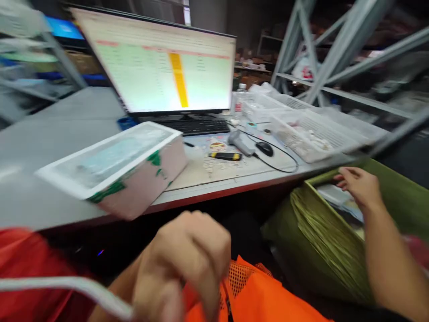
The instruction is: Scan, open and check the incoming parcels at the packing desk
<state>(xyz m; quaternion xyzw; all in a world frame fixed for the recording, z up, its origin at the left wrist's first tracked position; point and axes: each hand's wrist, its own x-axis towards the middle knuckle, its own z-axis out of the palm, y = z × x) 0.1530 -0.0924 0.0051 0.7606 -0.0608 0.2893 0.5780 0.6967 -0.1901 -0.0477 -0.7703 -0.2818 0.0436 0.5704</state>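
My left hand is close to the camera at the bottom centre, its fingers curled down in front of the orange mesh vest. Whatever it grips, if anything, is hidden below the knuckles. A thick white cord runs from the left edge to its wrist. On the right, my right hand hangs over an olive-green fabric bin. Its fingers are loosely bent and a little apart, with nothing seen between them. Beneath them, inside the bin, are clear plastic-wrapped items.
On the table edge stands a white foam box. Behind are a monitor and keyboard. A yellow-black utility knife, scanner, mouse and white baskets lie rightward. Metal shelving rises beyond.
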